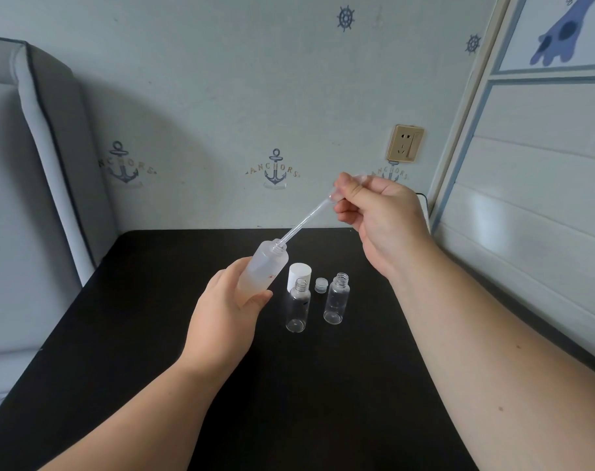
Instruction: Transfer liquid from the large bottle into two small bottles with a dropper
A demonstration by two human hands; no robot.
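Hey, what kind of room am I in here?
Probably a child's bedroom at home: anchor-print wallpaper, a padded grey headboard on the left and a black bedside table under a wall socket.

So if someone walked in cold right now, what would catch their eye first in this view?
Probably the dropper, slanting from the right hand down into the open neck of the large bottle, which the left hand holds tilted above the black table. Next, the two small bottles standing uncapped and seemingly empty just right of it, with a white cap and a small clear cap behind them.
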